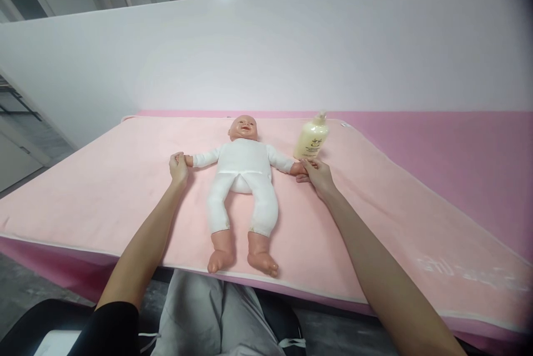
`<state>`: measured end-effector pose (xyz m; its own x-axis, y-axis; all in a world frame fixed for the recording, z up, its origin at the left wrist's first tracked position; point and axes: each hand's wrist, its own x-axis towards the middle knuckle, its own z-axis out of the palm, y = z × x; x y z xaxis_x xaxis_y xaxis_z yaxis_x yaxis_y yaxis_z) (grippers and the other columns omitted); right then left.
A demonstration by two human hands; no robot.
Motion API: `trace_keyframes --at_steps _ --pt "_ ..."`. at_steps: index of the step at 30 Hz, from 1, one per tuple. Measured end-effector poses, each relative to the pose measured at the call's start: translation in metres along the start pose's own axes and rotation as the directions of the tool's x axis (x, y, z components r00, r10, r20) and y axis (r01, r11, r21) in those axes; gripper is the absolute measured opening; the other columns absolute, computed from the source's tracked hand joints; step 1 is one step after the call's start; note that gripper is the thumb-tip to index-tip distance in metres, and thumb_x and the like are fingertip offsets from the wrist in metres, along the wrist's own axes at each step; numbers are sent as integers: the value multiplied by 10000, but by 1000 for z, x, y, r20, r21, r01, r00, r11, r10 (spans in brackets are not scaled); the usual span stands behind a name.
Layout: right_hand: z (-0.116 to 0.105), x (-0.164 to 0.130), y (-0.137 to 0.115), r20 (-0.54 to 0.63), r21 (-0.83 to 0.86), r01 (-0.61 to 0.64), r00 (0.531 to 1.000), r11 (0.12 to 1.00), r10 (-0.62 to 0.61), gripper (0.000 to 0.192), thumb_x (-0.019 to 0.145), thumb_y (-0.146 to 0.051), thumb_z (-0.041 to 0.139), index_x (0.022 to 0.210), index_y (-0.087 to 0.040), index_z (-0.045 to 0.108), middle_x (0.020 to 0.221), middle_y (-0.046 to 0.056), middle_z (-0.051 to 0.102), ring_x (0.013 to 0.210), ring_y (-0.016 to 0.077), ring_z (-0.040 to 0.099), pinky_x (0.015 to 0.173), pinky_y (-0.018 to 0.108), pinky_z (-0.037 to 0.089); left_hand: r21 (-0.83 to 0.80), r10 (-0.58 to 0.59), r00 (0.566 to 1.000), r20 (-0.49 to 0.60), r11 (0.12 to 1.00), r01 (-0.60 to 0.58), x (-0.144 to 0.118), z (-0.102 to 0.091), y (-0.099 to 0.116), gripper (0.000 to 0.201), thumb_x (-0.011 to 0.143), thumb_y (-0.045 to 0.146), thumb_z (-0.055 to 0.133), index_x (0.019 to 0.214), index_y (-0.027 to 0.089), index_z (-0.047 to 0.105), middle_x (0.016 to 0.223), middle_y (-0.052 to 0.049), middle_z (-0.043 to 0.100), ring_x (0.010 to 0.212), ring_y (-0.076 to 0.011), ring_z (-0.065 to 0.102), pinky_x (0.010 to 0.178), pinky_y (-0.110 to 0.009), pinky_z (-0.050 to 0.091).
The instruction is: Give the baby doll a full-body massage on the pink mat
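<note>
A baby doll [244,178] in a white suit lies on its back on a pale pink blanket [104,189], head away from me, arms spread. My left hand [178,169] is closed around the doll's hand on the left side. My right hand [317,174] grips the doll's other hand on the right side. A cream lotion bottle [311,138] with a pump top stands just behind my right hand, apart from it.
The blanket covers a table with a darker pink cover [449,150] showing at the right. A white partition wall [266,56] rises right behind the table. My lap in grey trousers [208,317] is under the near edge.
</note>
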<state>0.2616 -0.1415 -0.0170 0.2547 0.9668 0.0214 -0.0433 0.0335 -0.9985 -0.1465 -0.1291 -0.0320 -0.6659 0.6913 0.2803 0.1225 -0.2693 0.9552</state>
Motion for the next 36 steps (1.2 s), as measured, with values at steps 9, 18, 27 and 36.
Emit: trace_keyframes --at_steps 9,18,27,36 --pt "2 3 4 -7 -20 14 1000 1000 -15 93 864 -214 606 909 -134 597 683 -21 585 352 102 571 343 233 535 138 52 995 -83 990 -40 2 0 -1 104 827 250 507 907 212 563 842 -1 604 795 -119 583 710 -212 437" --pt "-1 4 5 26 -16 26 999 1000 -26 131 841 -229 637 927 -132 621 736 -1 601 386 101 590 380 256 574 -1 -78 996 31 997 78 -8 0 14 214 843 266 482 1045 197 503 836 1 608 411 -44 451 414 -181 385" --pt "-6 3 7 16 17 45 999 999 -45 335 795 -206 686 1112 -117 631 1031 109 664 455 123 646 469 285 622 -118 -62 988 139 990 79 -6 -2 11 218 805 188 561 1019 163 526 1049 -73 593 599 -69 609 526 -209 535" --pt "-8 5 8 77 62 39 996 997 -44 471 794 -195 681 1248 -151 560 999 89 657 498 134 669 548 310 643 -164 -113 965 235 974 154 -2 -4 7 334 742 98 588 1068 147 537 1045 -79 590 761 -102 640 677 -239 570"
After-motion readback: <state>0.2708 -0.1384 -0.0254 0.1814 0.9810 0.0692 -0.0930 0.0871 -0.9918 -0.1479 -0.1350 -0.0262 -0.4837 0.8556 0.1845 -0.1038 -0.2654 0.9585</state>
